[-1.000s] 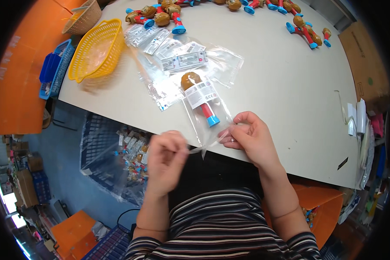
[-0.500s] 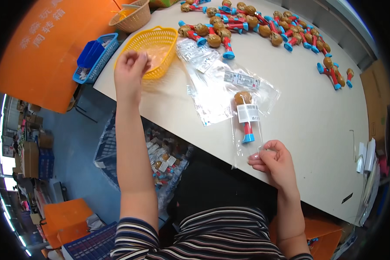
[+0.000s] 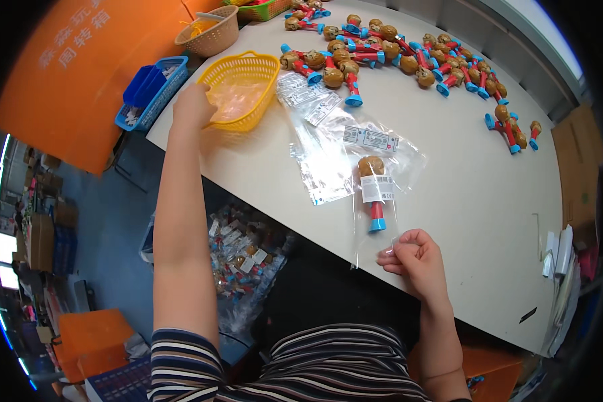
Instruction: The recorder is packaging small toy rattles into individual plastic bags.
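My right hand [image 3: 415, 264] pinches the near end of a clear plastic bag [image 3: 365, 244] between thumb and fingers at the table's front edge. Inside the bag lies a toy [image 3: 376, 213] with a round brown head, red shaft and blue foot, a white label [image 3: 378, 189] across its middle. At the left, my left hand [image 3: 191, 107] is at the near-left rim of a yellow plastic basket [image 3: 246, 122]; its fingers are largely hidden. Thin clear pieces lie in the basket. Flat clear bags [image 3: 321, 157] with printed strips spread between the basket and the bagged toy.
Many similar loose toys [image 3: 388, 50] cover the table's far side. A blue basket [image 3: 155, 97] and a tan basket [image 3: 211, 41] stand left of the yellow one. Below the table edge, a lined crate [image 3: 238, 261] holds bagged toys. White sheets [image 3: 561, 281] stand by the right edge.
My left hand has come down from above the yellow basket to its left rim. My right hand keeps its pinch on the bag. The whole view has shifted slightly.
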`<action>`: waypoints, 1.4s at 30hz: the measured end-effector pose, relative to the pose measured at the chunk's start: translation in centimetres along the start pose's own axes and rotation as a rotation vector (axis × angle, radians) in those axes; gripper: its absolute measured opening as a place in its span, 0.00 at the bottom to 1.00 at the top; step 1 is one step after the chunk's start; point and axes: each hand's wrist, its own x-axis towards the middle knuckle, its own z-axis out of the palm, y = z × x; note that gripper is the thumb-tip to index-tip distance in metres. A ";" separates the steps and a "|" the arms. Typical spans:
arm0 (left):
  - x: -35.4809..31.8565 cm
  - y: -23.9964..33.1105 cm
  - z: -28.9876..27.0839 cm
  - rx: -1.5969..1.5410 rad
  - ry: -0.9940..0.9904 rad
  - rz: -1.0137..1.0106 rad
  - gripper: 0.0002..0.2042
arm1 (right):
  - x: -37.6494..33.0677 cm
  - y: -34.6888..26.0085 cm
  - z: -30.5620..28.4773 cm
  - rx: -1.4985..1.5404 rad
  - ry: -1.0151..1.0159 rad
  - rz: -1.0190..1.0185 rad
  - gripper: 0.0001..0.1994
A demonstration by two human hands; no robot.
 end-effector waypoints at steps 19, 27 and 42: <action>-25.1 15.5 0.1 -0.825 -0.061 0.750 0.27 | -2.6 -1.4 -2.4 -0.971 0.219 -0.564 0.16; -29.4 16.8 2.4 -0.805 -0.065 0.685 0.34 | 0.7 -3.0 -1.2 -1.444 -0.131 -1.258 0.21; -28.0 19.5 3.5 -0.893 0.214 0.767 0.21 | 0.7 -1.9 -2.2 -0.961 0.007 -0.955 0.10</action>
